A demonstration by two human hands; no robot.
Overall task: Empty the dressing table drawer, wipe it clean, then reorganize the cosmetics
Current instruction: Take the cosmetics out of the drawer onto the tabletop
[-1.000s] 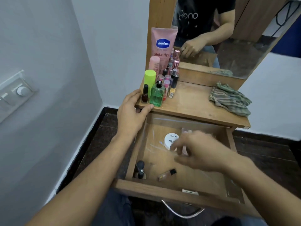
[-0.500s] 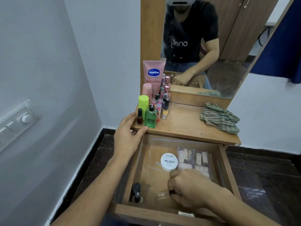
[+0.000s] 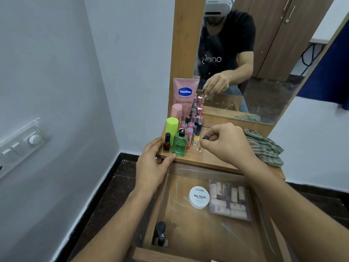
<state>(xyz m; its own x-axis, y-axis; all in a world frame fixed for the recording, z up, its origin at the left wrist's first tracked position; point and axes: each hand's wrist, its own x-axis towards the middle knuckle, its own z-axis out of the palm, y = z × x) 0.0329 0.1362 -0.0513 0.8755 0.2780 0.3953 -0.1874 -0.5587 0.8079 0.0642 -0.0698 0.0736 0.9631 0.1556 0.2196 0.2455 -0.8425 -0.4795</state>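
Black-capped vial [image 3: 206,137] in right hand [image 3: 225,143] (above tabletop [image 3: 211,158]), drawer [image 3: 188,235] open

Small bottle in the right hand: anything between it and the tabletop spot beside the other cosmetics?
Nothing visible. The right hand pinches the small bottle over bare tabletop, with the cosmetics cluster to its left and the cloth to its right.

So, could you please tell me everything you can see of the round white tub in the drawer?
The round white tub is low and flat, plastic by its look, its lid printed "zudio" and "NAIL POLISH" in dark letters. Lid on, it lies flat on the drawer floor, close beside a clear packet on its right; whether they touch is unclear.
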